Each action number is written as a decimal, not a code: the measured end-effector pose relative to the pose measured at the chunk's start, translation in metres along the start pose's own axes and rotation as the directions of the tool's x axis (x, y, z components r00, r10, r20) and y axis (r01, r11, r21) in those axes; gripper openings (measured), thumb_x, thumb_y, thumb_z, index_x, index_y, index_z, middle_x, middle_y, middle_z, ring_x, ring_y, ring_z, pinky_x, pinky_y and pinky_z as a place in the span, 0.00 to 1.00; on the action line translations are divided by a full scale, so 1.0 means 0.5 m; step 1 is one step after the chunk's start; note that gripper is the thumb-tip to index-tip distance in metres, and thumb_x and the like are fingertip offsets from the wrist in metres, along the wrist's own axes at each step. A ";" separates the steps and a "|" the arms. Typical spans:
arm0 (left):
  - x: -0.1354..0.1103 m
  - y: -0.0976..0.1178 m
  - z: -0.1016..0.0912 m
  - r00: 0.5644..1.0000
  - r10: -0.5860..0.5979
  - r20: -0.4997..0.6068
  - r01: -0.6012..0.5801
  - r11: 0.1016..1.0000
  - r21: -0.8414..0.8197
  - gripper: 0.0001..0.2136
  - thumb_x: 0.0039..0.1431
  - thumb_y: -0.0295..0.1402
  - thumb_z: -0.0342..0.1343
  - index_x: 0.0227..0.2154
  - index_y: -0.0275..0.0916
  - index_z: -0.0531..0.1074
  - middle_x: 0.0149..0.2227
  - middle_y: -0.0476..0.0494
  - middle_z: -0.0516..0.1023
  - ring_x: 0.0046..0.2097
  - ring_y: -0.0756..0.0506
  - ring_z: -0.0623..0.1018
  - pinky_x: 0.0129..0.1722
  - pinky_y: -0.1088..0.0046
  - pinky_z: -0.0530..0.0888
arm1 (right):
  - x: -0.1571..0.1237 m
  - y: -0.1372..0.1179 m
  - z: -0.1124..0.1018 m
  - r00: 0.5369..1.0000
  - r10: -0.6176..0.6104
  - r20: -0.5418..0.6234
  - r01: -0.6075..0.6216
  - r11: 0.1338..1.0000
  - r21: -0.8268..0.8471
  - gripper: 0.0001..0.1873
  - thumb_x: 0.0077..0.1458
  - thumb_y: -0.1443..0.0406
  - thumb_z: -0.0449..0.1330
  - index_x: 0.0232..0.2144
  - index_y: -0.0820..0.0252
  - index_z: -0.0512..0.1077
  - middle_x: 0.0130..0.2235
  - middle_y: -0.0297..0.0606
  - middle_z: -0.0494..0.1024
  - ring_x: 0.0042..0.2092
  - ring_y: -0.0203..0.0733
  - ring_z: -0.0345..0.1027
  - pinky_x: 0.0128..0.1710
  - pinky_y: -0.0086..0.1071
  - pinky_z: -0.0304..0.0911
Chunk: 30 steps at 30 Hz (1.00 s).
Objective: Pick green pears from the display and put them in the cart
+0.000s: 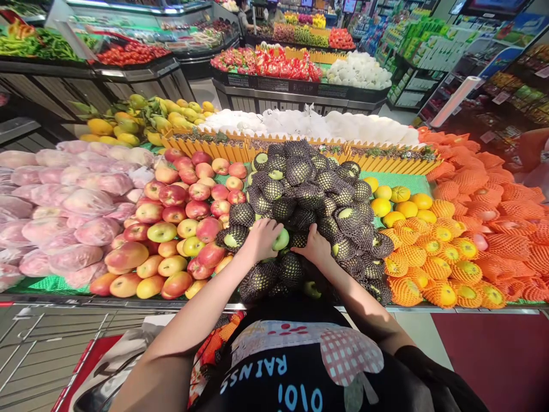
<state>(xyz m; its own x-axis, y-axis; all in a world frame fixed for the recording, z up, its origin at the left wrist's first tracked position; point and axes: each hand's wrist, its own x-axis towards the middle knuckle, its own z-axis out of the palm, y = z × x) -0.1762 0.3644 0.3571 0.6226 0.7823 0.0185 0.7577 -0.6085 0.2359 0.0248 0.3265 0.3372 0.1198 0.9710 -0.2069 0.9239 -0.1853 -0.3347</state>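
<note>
My left hand point(261, 239) is closed around a bare green apple point(281, 240), over the front of a heap of green apples in black foam nets point(295, 197). Just to the right of it, my right hand point(315, 247) reaches into the same heap. Its thumb and index finger are spread apart over dark netting; its other fingers are partly hidden. More netted apples point(291, 269) lie below and between both hands. Green skin shows through the open ends of several nets.
Red apples point(174, 194) are piled on the left, beside pink wrapped fruit point(92, 191). To the right lie yellow fruit in orange nets point(437, 252) and orange-netted fruit point(501, 212). A low yellow fence point(295, 147) runs behind. A shopping cart point(38, 355) stands at the lower left.
</note>
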 end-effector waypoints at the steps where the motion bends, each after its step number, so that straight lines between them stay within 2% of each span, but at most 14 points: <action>1: -0.019 -0.001 -0.016 0.998 -0.030 -0.051 0.027 0.998 -0.064 0.32 0.42 0.33 0.69 0.53 0.36 0.70 0.48 0.33 0.73 0.53 0.29 0.70 0.55 0.52 0.67 | -0.006 0.003 -0.010 1.000 -0.015 -0.015 0.015 1.000 0.015 0.46 0.46 0.50 0.71 0.58 0.66 0.57 0.51 0.54 0.77 0.49 0.59 0.75 0.41 0.40 0.67; 3: -0.057 0.002 -0.040 0.976 -0.125 -0.181 0.069 0.955 -0.289 0.32 0.46 0.37 0.68 0.56 0.38 0.68 0.50 0.37 0.72 0.53 0.34 0.71 0.55 0.55 0.68 | -0.026 0.012 -0.037 0.991 -0.082 -0.107 0.094 0.989 0.116 0.40 0.47 0.51 0.72 0.55 0.62 0.61 0.50 0.48 0.76 0.47 0.55 0.74 0.40 0.39 0.66; 5: -0.088 0.019 -0.047 0.929 -0.270 -0.253 0.069 0.799 -0.597 0.34 0.45 0.38 0.70 0.56 0.40 0.68 0.53 0.39 0.71 0.55 0.36 0.72 0.59 0.57 0.68 | -0.056 0.023 -0.070 0.956 -0.160 -0.247 0.241 0.907 0.344 0.32 0.49 0.51 0.70 0.50 0.57 0.64 0.45 0.39 0.75 0.43 0.47 0.71 0.39 0.36 0.63; 6: -0.100 0.033 -0.046 0.902 -0.359 -0.238 0.058 0.647 -0.760 0.35 0.43 0.38 0.71 0.56 0.41 0.68 0.55 0.39 0.71 0.56 0.37 0.72 0.60 0.58 0.68 | -0.074 0.027 -0.087 0.933 -0.185 -0.307 0.322 0.811 0.489 0.28 0.51 0.50 0.69 0.47 0.55 0.65 0.41 0.36 0.73 0.40 0.44 0.69 0.37 0.35 0.62; 8: -0.114 0.066 -0.038 0.851 -0.520 -0.075 0.024 0.180 -0.983 0.35 0.40 0.39 0.73 0.54 0.40 0.69 0.55 0.39 0.73 0.55 0.37 0.74 0.56 0.61 0.72 | -0.109 0.030 -0.114 0.900 -0.230 -0.370 0.435 0.520 0.735 0.24 0.55 0.45 0.63 0.42 0.54 0.66 0.36 0.32 0.67 0.36 0.40 0.62 0.35 0.32 0.59; 10: -0.116 0.103 -0.029 0.821 -0.545 0.170 -0.011 -0.313 -0.950 0.34 0.41 0.43 0.72 0.52 0.38 0.70 0.51 0.39 0.78 0.50 0.39 0.79 0.47 0.67 0.77 | -0.140 0.025 -0.130 0.882 -0.271 -0.386 0.451 0.242 0.859 0.27 0.57 0.38 0.56 0.41 0.54 0.67 0.32 0.30 0.62 0.33 0.39 0.56 0.32 0.32 0.55; 11: -0.115 0.119 -0.026 0.816 -0.510 0.273 -0.013 -0.487 -0.873 0.32 0.44 0.45 0.70 0.52 0.38 0.70 0.49 0.40 0.80 0.46 0.41 0.81 0.42 0.71 0.78 | -0.152 0.020 -0.133 0.879 -0.286 -0.381 0.435 0.155 0.887 0.31 0.57 0.35 0.51 0.41 0.54 0.67 0.31 0.30 0.60 0.32 0.38 0.54 0.32 0.32 0.54; 13: -0.108 0.148 -0.022 0.826 -0.390 0.406 0.023 -0.697 -0.717 0.30 0.51 0.52 0.64 0.50 0.35 0.72 0.43 0.40 0.82 0.39 0.45 0.83 0.36 0.77 0.79 | -0.169 0.007 -0.133 0.881 -0.321 -0.347 0.385 0.064 0.921 0.37 0.55 0.31 0.44 0.41 0.54 0.67 0.28 0.29 0.59 0.29 0.38 0.52 0.30 0.33 0.52; 16: -0.096 0.176 -0.016 0.868 -0.215 0.447 0.092 -0.816 -0.571 0.35 0.55 0.63 0.51 0.45 0.31 0.75 0.38 0.36 0.83 0.38 0.45 0.83 0.36 0.76 0.79 | -0.178 -0.008 -0.121 0.872 -0.390 -0.295 0.321 0.001 0.947 0.41 0.52 0.28 0.40 0.44 0.54 0.67 0.26 0.28 0.60 0.27 0.37 0.53 0.28 0.32 0.53; 19: -0.089 0.192 -0.007 0.917 -0.152 0.369 0.097 -0.812 -0.576 0.39 0.47 0.68 0.55 0.43 0.32 0.77 0.40 0.35 0.84 0.42 0.41 0.82 0.38 0.71 0.79 | -0.176 -0.010 -0.106 0.873 -0.384 -0.301 0.325 -0.002 0.946 0.40 0.51 0.28 0.43 0.45 0.53 0.65 0.25 0.27 0.63 0.25 0.38 0.56 0.28 0.33 0.57; 21: -0.090 0.198 -0.002 0.920 -0.181 0.348 0.073 -0.792 -0.607 0.39 0.42 0.66 0.62 0.44 0.34 0.77 0.40 0.39 0.84 0.41 0.41 0.82 0.39 0.71 0.78 | -0.175 -0.005 -0.100 0.870 -0.370 -0.325 0.371 0.058 0.927 0.39 0.51 0.29 0.48 0.46 0.53 0.64 0.25 0.28 0.67 0.25 0.38 0.58 0.28 0.33 0.58; 24: -0.096 0.201 0.001 0.889 -0.271 0.370 0.034 -0.766 -0.642 0.38 0.37 0.63 0.67 0.45 0.37 0.77 0.41 0.42 0.84 0.41 0.42 0.81 0.43 0.70 0.77 | -0.173 0.003 -0.100 0.859 -0.372 -0.351 0.431 0.158 0.888 0.38 0.52 0.31 0.51 0.47 0.54 0.66 0.26 0.30 0.71 0.25 0.39 0.61 0.27 0.32 0.56; 26: -0.100 0.200 0.004 0.869 -0.321 0.376 0.011 -0.747 -0.665 0.38 0.35 0.62 0.68 0.44 0.38 0.77 0.42 0.43 0.84 0.41 0.42 0.81 0.40 0.71 0.76 | -0.170 0.005 -0.103 0.862 -0.362 -0.356 0.450 0.221 0.865 0.35 0.55 0.33 0.51 0.45 0.55 0.68 0.24 0.28 0.69 0.23 0.37 0.59 0.25 0.31 0.54; 30: -0.106 0.197 0.014 0.849 -0.358 0.390 0.014 -0.722 -0.692 0.38 0.36 0.62 0.68 0.44 0.37 0.78 0.41 0.42 0.84 0.40 0.42 0.80 0.33 0.72 0.74 | -0.161 0.002 -0.098 0.859 -0.362 -0.362 0.495 0.410 0.766 0.20 0.59 0.47 0.60 0.40 0.56 0.70 0.21 0.25 0.68 0.21 0.34 0.56 0.24 0.30 0.50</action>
<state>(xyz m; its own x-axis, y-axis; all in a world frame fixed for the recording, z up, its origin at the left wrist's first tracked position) -0.1332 0.2622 0.3724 0.3338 0.8298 -0.4473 -0.6739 0.5418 0.5023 0.0337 0.2557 0.3985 -0.1000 0.9559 0.2761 0.1598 0.2894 -0.9438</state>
